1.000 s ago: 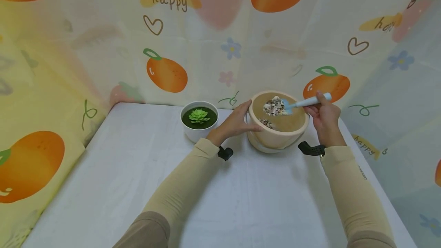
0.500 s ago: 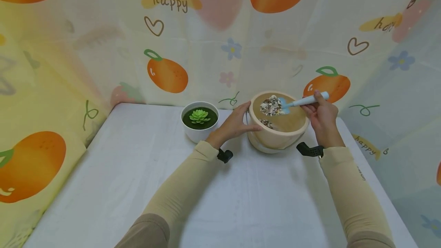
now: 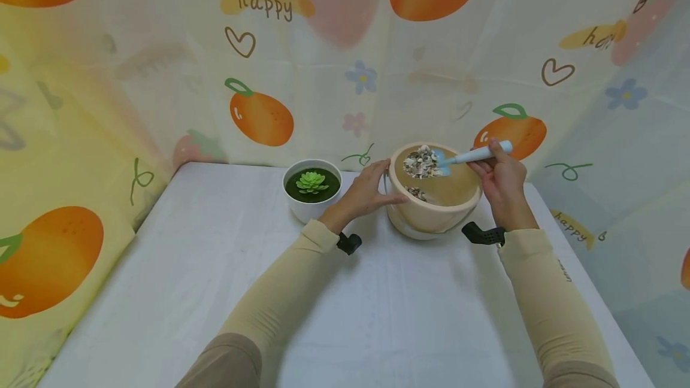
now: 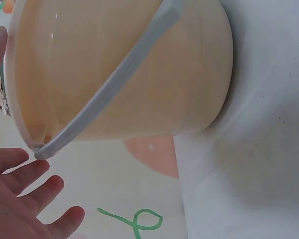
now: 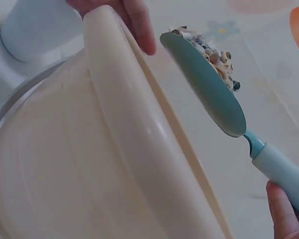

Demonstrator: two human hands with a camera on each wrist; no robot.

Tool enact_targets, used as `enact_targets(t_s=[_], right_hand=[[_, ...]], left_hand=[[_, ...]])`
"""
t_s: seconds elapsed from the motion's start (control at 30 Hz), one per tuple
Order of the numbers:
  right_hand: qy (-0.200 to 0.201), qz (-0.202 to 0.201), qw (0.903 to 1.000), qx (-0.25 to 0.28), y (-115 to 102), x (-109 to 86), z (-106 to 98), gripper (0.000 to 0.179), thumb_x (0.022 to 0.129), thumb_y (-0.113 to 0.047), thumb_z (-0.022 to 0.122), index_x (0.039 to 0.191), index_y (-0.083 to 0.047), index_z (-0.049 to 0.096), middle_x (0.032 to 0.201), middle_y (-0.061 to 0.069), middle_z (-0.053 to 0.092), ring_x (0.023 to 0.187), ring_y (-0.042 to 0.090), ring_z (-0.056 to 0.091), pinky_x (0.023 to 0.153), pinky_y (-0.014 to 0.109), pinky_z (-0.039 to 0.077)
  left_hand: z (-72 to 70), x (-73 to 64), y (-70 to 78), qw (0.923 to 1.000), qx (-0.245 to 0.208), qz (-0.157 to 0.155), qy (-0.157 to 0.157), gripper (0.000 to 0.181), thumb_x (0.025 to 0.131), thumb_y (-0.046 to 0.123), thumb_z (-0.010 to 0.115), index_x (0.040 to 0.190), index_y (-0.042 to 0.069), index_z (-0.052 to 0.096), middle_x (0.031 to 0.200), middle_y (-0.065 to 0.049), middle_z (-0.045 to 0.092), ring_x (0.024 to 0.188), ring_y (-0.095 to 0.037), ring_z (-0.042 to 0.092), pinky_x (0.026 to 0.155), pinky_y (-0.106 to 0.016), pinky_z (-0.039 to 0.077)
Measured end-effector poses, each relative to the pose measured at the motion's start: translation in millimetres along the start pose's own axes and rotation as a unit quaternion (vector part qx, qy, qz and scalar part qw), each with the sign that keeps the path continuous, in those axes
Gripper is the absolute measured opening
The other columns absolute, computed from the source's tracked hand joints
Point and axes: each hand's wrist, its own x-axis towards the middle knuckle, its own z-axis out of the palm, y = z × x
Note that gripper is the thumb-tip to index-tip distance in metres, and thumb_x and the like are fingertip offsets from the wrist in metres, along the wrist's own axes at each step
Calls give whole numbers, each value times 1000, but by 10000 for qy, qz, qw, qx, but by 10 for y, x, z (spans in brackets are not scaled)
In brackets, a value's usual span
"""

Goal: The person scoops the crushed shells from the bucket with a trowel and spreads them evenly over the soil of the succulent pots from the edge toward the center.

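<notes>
My right hand [image 3: 505, 181] grips the pale blue handle [image 5: 284, 172] of a small trowel. Its teal blade [image 5: 209, 87] carries a heap of small shells and pebbles [image 3: 422, 163], held above the rim of a cream plastic bucket [image 3: 431, 217]. More shells [image 3: 415, 194] show low inside the bucket, partly hidden by the near wall. Against the bucket's left side rests my left hand [image 3: 366, 193], its fingers spread. In the left wrist view, those fingertips [image 4: 52, 184] are near the end of the grey bail handle [image 4: 109, 94], and the thumb lies at the rim.
To the left of the bucket, a white pot [image 3: 307, 211] holds a green succulent [image 3: 311, 182], close beside my left wrist. Both stand on a white-covered table [image 3: 377, 316] near its back edge. A fruit-printed cloth [image 3: 323, 88] hangs behind and along the sides.
My right hand and the loaded trowel have shifted slightly left and up over the bucket. My left hand stays at the bucket's side.
</notes>
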Motion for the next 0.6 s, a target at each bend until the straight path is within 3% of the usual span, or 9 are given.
enact_targets(t_s=[0.27,0.6], right_hand=[[-144,8,9998,115,44,-23,76,14,88,-10,70,99,-1,68,73,16,70,71,28,73,65,43,58],[-152,0,9997,206,104,-73,157,25,86,-10,72,105,2,64,72,16,68,73,30,73,70,43,57]], left_hand=[[-99,-53,-2,10000,-26,12,70,101,78,55,75,155,14,25,159,-11,28,148,-30,26,116,-51,32],[-244,-114,-67,9998,-128,-95,77,103,78,57,74,156,16,21,162,-8,23,150,-30,21,115,-54,31]])
